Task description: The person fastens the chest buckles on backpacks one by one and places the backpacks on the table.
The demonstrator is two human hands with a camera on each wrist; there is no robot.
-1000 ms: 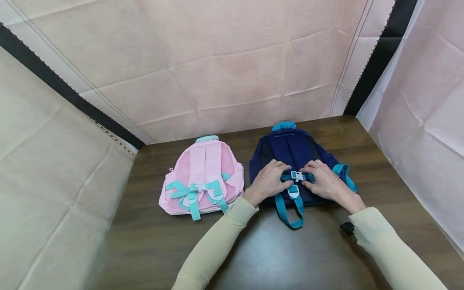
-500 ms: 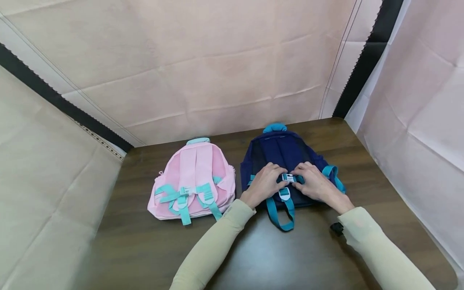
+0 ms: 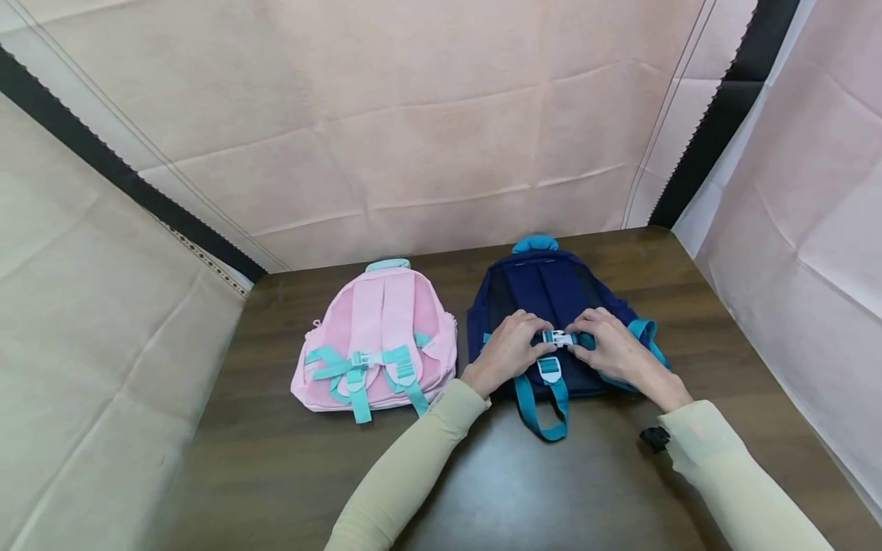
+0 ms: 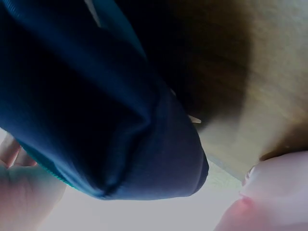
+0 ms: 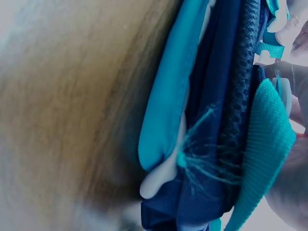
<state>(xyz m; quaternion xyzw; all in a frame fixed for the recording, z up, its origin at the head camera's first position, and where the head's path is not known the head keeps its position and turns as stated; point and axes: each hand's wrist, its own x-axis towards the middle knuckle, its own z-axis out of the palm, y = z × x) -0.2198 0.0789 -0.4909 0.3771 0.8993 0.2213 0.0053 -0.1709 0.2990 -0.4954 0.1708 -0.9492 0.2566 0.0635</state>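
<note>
- Navy fabric forms the backpack [image 3: 544, 287] that we find lying strap side up at the far part of the table [image 3: 276, 467], right of a pink backpack [image 3: 375, 321].
- Its lower body is partly covered by both hands; we cannot make out whether the white buckle [image 3: 560, 337] is latched.
- The left wrist view shows mostly dark cloth, with a hand cut off at the lower left.
- In the right wrist view, fingers are cropped at the right edge, beyond a teal strap [image 5: 262, 144] and loose threads.
- We note a black object [image 3: 654, 438] beside the right cuff, unidentifiable.
- Long axis of the navy bag runs near to far, carry handle [image 3: 535, 243] pointing away; the buckle lies crosswise.
- Left hand [image 3: 508, 350]: thumb and fingers pinch the buckle's left end.
- Right hand [image 3: 615, 348]: pinching its right end.
</note>
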